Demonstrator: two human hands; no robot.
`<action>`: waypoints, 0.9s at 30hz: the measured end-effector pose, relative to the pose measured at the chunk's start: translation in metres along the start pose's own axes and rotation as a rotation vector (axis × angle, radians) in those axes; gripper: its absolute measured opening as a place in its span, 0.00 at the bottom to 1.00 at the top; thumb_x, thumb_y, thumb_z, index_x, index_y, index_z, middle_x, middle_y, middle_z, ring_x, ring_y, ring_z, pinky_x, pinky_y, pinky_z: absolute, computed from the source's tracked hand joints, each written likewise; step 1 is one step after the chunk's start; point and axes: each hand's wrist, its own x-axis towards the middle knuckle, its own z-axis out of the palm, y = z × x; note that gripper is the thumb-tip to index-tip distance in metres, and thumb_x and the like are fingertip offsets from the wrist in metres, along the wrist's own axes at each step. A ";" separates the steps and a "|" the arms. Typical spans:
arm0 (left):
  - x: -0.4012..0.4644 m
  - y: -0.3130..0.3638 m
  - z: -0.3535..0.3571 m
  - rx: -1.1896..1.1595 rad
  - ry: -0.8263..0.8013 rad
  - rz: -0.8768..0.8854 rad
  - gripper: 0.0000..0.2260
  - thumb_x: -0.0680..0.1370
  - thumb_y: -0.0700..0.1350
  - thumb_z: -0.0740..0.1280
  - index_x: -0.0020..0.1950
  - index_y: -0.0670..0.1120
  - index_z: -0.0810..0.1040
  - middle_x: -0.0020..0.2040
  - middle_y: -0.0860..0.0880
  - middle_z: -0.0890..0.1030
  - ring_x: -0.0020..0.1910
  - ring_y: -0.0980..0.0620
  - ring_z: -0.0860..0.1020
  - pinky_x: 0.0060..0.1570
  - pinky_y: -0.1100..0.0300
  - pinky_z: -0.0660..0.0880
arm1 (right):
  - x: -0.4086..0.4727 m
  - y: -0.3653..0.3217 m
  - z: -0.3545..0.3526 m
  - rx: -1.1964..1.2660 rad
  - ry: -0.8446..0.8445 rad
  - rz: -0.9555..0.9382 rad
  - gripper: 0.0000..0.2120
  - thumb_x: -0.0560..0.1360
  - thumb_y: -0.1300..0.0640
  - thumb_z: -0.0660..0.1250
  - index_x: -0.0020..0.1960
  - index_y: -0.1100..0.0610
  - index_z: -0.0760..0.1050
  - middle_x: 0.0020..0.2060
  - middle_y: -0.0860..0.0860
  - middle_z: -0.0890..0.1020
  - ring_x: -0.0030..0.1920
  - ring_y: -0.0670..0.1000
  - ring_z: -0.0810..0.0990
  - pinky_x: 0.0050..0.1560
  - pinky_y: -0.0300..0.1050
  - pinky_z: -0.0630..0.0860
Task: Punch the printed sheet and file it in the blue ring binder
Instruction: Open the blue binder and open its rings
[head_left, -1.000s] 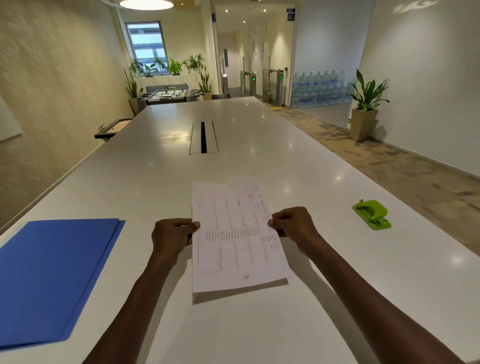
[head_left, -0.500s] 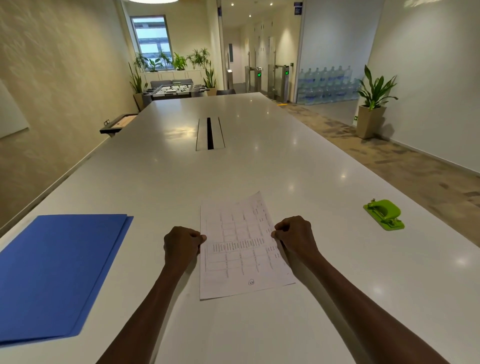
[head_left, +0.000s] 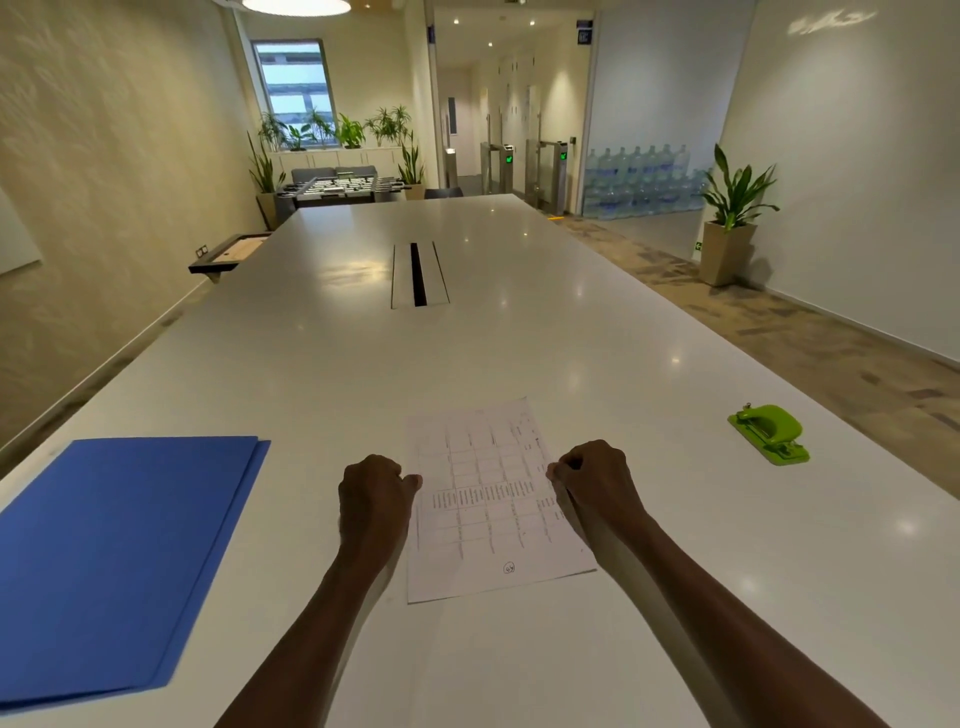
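Since a second ago the printed sheet (head_left: 491, 499) has come down — it was lifted at its near end, now it lies flat on the white table (head_left: 519, 332), close to the near edge, roughly midway between the side edges. My left hand (head_left: 375, 496) pinches the sheet's left edge, fingers curled under into a fist, thumb tip on the paper. My right hand (head_left: 597, 480) does the same on the right edge, knuckles up, fingers curled onto the margin. Both forearms reach in from the near edge. Sheet is slightly rotated, far end tilted right, a small circled mark near its near end.

Blue ring binder (head_left: 114, 561) lies closed and flat toward the near left corner, well apart from the sheet, its near end running out of view. Green hole punch (head_left: 769, 434) sits near the right edge of the table, well apart from my right hand — untouched. A cable slot (head_left: 418, 274) runs down the table's middle, farther away.
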 end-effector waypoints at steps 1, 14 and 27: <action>-0.001 -0.001 -0.002 0.001 0.013 0.001 0.16 0.72 0.47 0.74 0.29 0.44 0.73 0.27 0.50 0.74 0.28 0.50 0.73 0.29 0.64 0.63 | -0.001 -0.001 -0.002 -0.006 0.003 -0.003 0.21 0.73 0.54 0.68 0.26 0.63 0.67 0.21 0.56 0.70 0.24 0.50 0.68 0.30 0.42 0.63; -0.011 -0.021 -0.046 -0.137 0.027 0.076 0.10 0.75 0.47 0.72 0.47 0.40 0.85 0.44 0.45 0.85 0.46 0.48 0.82 0.47 0.62 0.71 | -0.051 -0.043 -0.009 0.123 0.171 -0.042 0.18 0.76 0.53 0.64 0.34 0.66 0.77 0.28 0.58 0.81 0.28 0.44 0.80 0.37 0.45 0.75; -0.026 -0.047 -0.095 -0.194 0.124 0.055 0.13 0.74 0.45 0.72 0.56 0.40 0.83 0.49 0.46 0.85 0.49 0.51 0.83 0.51 0.59 0.77 | -0.091 -0.126 0.032 0.217 0.012 -0.299 0.07 0.76 0.57 0.67 0.44 0.56 0.84 0.33 0.45 0.82 0.34 0.40 0.79 0.35 0.30 0.68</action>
